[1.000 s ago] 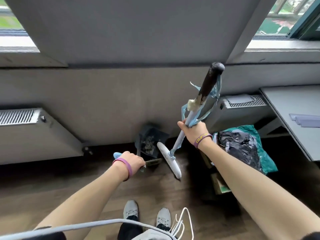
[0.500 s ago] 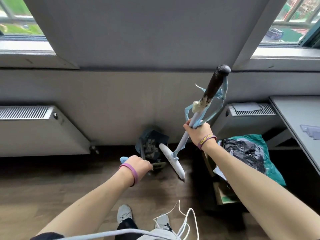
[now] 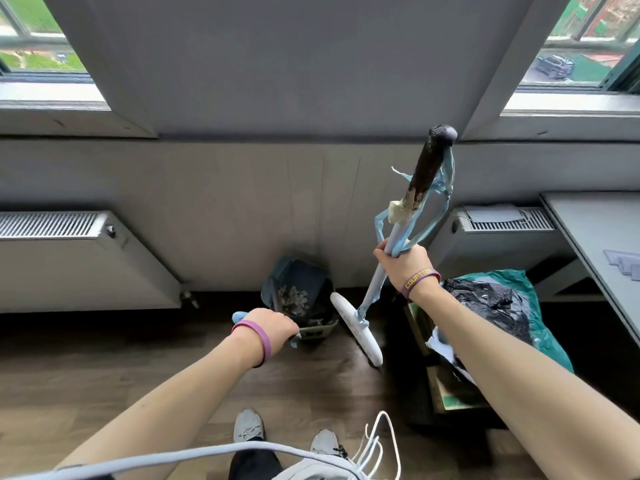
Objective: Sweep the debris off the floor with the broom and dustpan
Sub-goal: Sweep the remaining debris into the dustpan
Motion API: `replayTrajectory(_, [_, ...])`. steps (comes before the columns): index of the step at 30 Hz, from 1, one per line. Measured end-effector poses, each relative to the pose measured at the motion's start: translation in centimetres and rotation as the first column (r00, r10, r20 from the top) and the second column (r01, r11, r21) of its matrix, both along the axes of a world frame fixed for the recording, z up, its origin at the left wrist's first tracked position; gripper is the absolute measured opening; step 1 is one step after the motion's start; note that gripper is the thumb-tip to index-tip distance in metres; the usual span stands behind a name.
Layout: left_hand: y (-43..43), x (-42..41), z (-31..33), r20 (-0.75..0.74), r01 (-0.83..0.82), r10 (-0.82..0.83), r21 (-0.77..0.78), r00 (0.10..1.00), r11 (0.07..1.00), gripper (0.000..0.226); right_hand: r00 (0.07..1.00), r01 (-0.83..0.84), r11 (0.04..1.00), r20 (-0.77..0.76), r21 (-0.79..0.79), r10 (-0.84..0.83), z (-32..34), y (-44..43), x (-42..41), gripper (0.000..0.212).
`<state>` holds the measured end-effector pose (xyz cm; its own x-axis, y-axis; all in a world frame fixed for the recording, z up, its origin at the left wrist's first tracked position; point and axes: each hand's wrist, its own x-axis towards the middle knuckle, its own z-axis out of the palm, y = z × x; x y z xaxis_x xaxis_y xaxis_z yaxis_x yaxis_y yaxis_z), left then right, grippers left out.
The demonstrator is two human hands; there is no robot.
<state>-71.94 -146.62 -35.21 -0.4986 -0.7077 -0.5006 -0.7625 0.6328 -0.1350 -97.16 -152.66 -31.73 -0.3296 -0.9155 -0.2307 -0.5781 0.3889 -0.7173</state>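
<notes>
The broom (image 3: 376, 280) is held upright with a slight lean, its top tipped to the right. The pale blue shaft is gripped at mid-length by the right hand (image 3: 405, 268), whose fingers are curled fully round it. A purple wristband (image 3: 420, 282) with yellow lettering is worn on that wrist. Above the hand, the shaft is ended by a dark, worn grip (image 3: 427, 164), from which loose strips of light blue plastic (image 3: 441, 199) are hung. The white broom head (image 3: 356, 332) is set on the wooden floor (image 3: 104, 375) near its far edge, angled toward the viewer.

The dustpan (image 3: 298, 289), dark blue, is found just left of the broom head, close to the floor's far edge where the grey wall is met. It is tipped back, and pale debris (image 3: 294, 301) is seen gathered inside it. Its light blue handle is clasped by the left hand (image 3: 273, 323), closed round it with the knuckles up; a pink wristband (image 3: 258, 337) is worn on that wrist.

A white radiator (image 3: 69, 258) is mounted on the wall to the left, and a second (image 3: 502, 223) to the right. A teal bag (image 3: 540, 320) with black plastic in it is slumped along the floor's right edge, beside a grey counter (image 3: 599, 230). Two pale shoes (image 3: 247, 426) are seen at the near edge of the floor, with white cords (image 3: 377, 445) hanging beside them.
</notes>
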Motion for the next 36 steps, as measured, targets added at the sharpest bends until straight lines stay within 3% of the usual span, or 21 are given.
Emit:
replayTrajectory(6, [-0.8, 0.3, 0.3, -0.038, -0.048, 0.047, -0.027, 0.998, 0.998, 0.026, 0.999, 0.002, 1.000, 0.040, -0.014, -0.001, -0.2, -0.2, -0.2, 0.022])
replayTrajectory(9, [-0.1, -0.1, -0.4, 0.010, 0.027, -0.027, 0.034, 1.000, 0.999, 0.030, 0.999, -0.008, 1.000, 0.052, -0.023, 0.009, -0.1, 0.0, -0.2, 0.022])
replayTrajectory(15, [0.0, 0.1, -0.7, -0.018, 0.051, -0.051, -0.002, 0.999, 0.999, 0.027, 0.997, -0.014, 0.998, 0.073, -0.059, 0.018, 0.1, 0.3, -0.4, 0.013])
replayTrajectory(18, [0.6, 0.0, -0.9, 0.023, 0.146, -0.146, 0.005, 0.989, 0.989, 0.028, 0.997, -0.012, 0.998, 0.075, -0.055, 0.016, 0.2, 0.4, -0.3, 0.019])
replayTrajectory(27, [0.9, 1.3, -0.5, 0.022, 0.151, -0.151, -0.012, 0.988, 0.988, 0.024, 0.998, -0.042, 0.998, 0.038, -0.046, 0.044, 0.2, 1.1, 0.2, 0.018])
replayTrajectory(36, [1.9, 2.0, -1.5, 0.074, 0.276, -0.277, 0.024, 0.958, 0.961, 0.021, 0.998, -0.009, 1.000, 0.059, -0.007, 0.009, -0.5, 1.0, 0.4, 0.024])
